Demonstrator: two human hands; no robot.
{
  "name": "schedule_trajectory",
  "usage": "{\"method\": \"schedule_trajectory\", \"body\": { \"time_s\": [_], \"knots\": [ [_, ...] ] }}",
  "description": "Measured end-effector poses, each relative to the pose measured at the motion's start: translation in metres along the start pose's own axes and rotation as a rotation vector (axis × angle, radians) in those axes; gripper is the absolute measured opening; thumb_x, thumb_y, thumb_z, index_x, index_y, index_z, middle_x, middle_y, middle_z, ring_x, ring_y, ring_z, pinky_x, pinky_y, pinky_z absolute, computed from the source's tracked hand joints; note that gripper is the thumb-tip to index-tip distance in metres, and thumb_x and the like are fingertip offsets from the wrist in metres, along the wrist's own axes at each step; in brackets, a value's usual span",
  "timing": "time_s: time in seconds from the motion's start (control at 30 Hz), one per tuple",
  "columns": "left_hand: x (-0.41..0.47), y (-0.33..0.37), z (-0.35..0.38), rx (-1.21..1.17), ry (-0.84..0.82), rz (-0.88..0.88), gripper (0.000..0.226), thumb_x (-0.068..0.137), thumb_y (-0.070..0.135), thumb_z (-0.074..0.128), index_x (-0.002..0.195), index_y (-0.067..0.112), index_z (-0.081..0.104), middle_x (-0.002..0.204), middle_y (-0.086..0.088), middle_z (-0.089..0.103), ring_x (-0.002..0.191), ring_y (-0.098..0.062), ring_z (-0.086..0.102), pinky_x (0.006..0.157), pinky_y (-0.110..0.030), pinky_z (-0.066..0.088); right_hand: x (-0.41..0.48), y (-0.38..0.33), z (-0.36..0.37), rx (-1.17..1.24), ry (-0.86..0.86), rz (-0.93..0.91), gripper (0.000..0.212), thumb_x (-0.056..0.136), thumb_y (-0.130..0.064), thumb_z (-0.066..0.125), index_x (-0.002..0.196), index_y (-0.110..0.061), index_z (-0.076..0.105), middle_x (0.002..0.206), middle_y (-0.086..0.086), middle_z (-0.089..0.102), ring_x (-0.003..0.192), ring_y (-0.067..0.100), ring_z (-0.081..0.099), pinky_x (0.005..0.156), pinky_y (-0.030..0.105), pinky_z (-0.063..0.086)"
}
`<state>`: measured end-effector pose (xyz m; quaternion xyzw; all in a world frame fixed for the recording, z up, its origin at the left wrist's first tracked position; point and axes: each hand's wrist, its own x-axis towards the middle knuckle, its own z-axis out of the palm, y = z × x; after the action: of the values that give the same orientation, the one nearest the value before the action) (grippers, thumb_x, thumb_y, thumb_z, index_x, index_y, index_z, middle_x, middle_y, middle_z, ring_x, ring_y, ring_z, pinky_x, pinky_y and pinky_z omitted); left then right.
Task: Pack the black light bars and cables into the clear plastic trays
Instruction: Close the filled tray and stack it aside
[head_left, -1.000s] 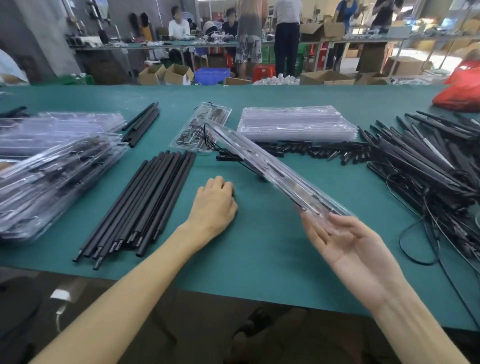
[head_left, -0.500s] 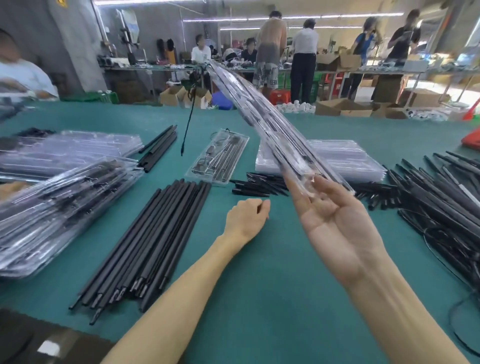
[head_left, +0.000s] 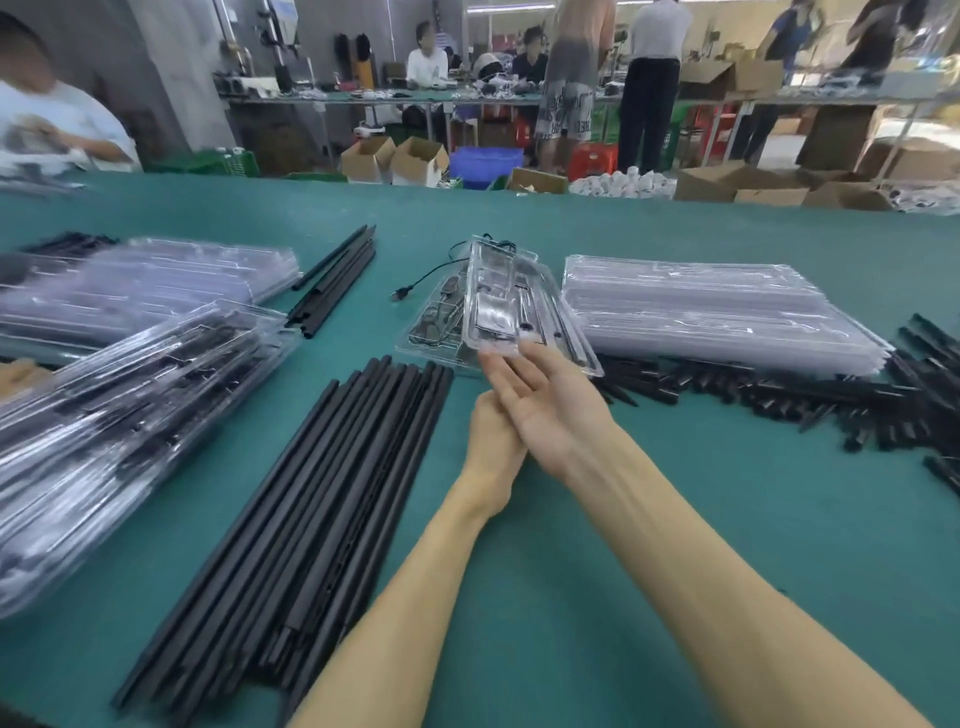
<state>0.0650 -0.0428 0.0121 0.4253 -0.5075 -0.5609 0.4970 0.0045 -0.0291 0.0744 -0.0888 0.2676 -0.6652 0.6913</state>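
Note:
My right hand (head_left: 550, 410) is palm up and holds the near end of a clear plastic tray (head_left: 493, 296) between thumb and fingers. That tray lies tilted over another clear tray (head_left: 428, 332) holding black parts on the green table. A black cable with a plug (head_left: 402, 294) trails from the trays to the left. My left hand (head_left: 491, 447) rests on the table under my right wrist, fingers loosely curled, holding nothing. A row of long black light bars (head_left: 322, 493) lies just left of my left arm.
Filled clear trays (head_left: 119, 395) are stacked at the left, with more trays (head_left: 156, 280) behind them. A stack of empty trays (head_left: 701, 306) sits at the right. Short black pieces (head_left: 727, 389) and more bars (head_left: 935, 358) lie to the right. People work at benches beyond.
My right hand raised the clear tray high, then brought it down and left onto the tray on the table. My left hand stayed on the table.

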Motion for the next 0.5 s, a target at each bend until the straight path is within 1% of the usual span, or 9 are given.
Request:
{"method": "schedule_trajectory", "body": {
  "time_s": [0.07, 0.13, 0.2, 0.23, 0.27, 0.33, 0.4, 0.47, 0.5],
  "knots": [
    [0.002, 0.001, 0.001, -0.087, 0.008, -0.026, 0.024, 0.105, 0.014, 0.042, 0.096, 0.024, 0.062, 0.081, 0.016, 0.072, 0.073, 0.005, 0.065, 0.061, -0.012, 0.050, 0.013, 0.003, 0.003, -0.057, 0.012, 0.013, 0.008, 0.099, -0.001, 0.057, 0.103, 0.005, 0.058, 0.122, 0.032, 0.058, 0.097, 0.039, 0.068, 0.077, 0.039, 0.060],
    [0.002, 0.001, 0.002, -0.091, 0.004, 0.008, 0.012, 0.095, 0.025, 0.052, 0.103, 0.026, 0.062, 0.093, 0.010, 0.071, 0.078, 0.007, 0.067, 0.064, -0.013, 0.052, 0.025, 0.003, 0.007, -0.108, 0.011, 0.034, 0.021, 0.101, -0.010, 0.058, 0.116, 0.004, 0.055, 0.117, 0.031, 0.059, 0.107, 0.042, 0.066, 0.083, 0.041, 0.059],
    [0.002, 0.002, 0.004, -0.106, -0.008, 0.005, 0.034, 0.070, 0.043, 0.056, 0.100, 0.028, 0.062, 0.092, 0.011, 0.070, 0.079, 0.007, 0.065, 0.068, -0.015, 0.053, 0.036, 0.001, 0.013, -0.144, 0.008, 0.083, 0.044, 0.103, -0.023, 0.056, 0.140, -0.002, 0.044, 0.132, 0.033, 0.051, 0.114, 0.043, 0.063, 0.087, 0.042, 0.059],
    [0.005, -0.001, 0.003, -0.102, 0.005, 0.004, 0.041, 0.061, 0.047, 0.054, 0.097, 0.029, 0.063, 0.087, 0.014, 0.070, 0.079, 0.006, 0.064, 0.071, -0.018, 0.053, 0.041, 0.000, 0.015, -0.148, -0.003, 0.118, 0.052, 0.104, -0.029, 0.054, 0.146, -0.004, 0.038, 0.137, 0.035, 0.048, 0.115, 0.043, 0.062, 0.089, 0.042, 0.059],
    [0.004, -0.001, 0.004, -0.085, 0.029, 0.011, 0.038, 0.061, 0.048, 0.054, 0.093, 0.029, 0.063, 0.082, 0.017, 0.070, 0.078, 0.004, 0.064, 0.072, -0.022, 0.053, 0.045, 0.001, 0.018, -0.137, -0.015, 0.159, 0.057, 0.105, -0.034, 0.050, 0.149, -0.002, 0.034, 0.137, 0.036, 0.047, 0.114, 0.044, 0.063, 0.090, 0.042, 0.059],
    [0.007, -0.001, 0.005, -0.029, 0.110, 0.029, 0.011, 0.081, 0.030, 0.057, 0.085, 0.024, 0.065, 0.072, 0.017, 0.070, 0.073, -0.001, 0.064, 0.063, -0.024, 0.053, 0.053, 0.001, 0.023, -0.142, -0.025, 0.257, 0.065, 0.106, -0.044, 0.042, 0.141, 0.011, 0.037, 0.122, 0.036, 0.058, 0.102, 0.042, 0.070, 0.081, 0.039, 0.062],
    [0.010, 0.000, 0.005, -0.009, 0.160, 0.019, 0.026, 0.096, 0.005, 0.051, 0.077, 0.017, 0.064, 0.060, 0.015, 0.067, 0.057, 0.000, 0.062, 0.048, -0.018, 0.049, 0.062, 0.001, 0.027, -0.243, -0.034, 0.343, 0.072, 0.105, -0.052, 0.035, 0.127, 0.016, 0.047, 0.100, 0.028, 0.070, 0.076, 0.031, 0.075, 0.059, 0.030, 0.061],
    [0.012, 0.000, 0.005, -0.039, 0.138, 0.009, 0.029, 0.100, 0.003, 0.046, 0.082, 0.014, 0.066, 0.063, 0.015, 0.068, 0.056, 0.001, 0.062, 0.047, -0.017, 0.047, 0.071, 0.000, 0.030, -0.297, -0.032, 0.340, 0.064, 0.107, -0.048, 0.035, 0.123, 0.013, 0.051, 0.091, 0.023, 0.072, 0.061, 0.024, 0.070, 0.048, 0.025, 0.056],
    [0.013, -0.001, 0.006, -0.059, 0.133, 0.002, 0.030, 0.101, 0.007, 0.046, 0.085, 0.016, 0.070, 0.070, 0.012, 0.071, 0.062, -0.001, 0.065, 0.049, -0.019, 0.049, 0.076, 0.001, 0.031, -0.278, -0.033, 0.326, 0.057, 0.108, -0.040, 0.037, 0.128, 0.012, 0.048, 0.096, 0.024, 0.070, 0.063, 0.024, 0.070, 0.047, 0.025, 0.056]
  ]
}}
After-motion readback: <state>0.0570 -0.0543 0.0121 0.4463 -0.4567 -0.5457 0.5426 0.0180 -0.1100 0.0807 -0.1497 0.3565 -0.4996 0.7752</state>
